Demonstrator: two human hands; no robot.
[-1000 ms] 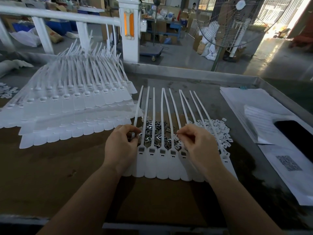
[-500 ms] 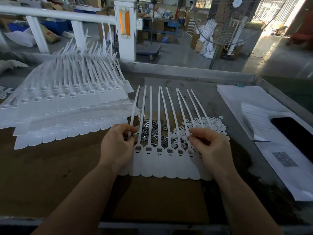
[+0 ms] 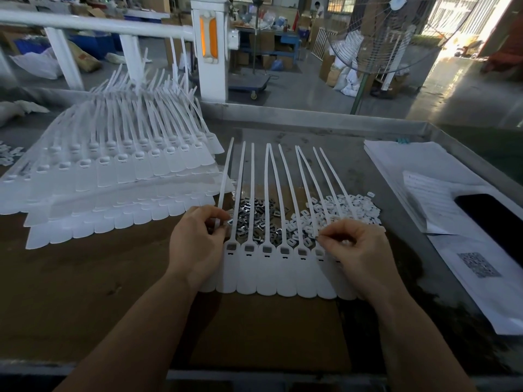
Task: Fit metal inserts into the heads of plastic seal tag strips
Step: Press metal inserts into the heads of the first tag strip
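Note:
A joined row of white seal tag strips lies in front of me, tails pointing away, several heads showing dark inserts. Behind the heads sits a pile of small metal inserts and, to its right, a pile of white plastic caps. My left hand rests on the row's left end and pinches a metal insert by the leftmost strip. My right hand has its fingers curled at the heads on the right end, pinching something small that I cannot make out.
A large fanned stack of white tag strips covers the table's left. Papers and a dark phone lie at the right. The metal table rim runs along the back, a white railing and fan beyond.
My right hand has shifted rightward along the row of heads, uncovering more filled heads. My left hand has stayed at the left end.

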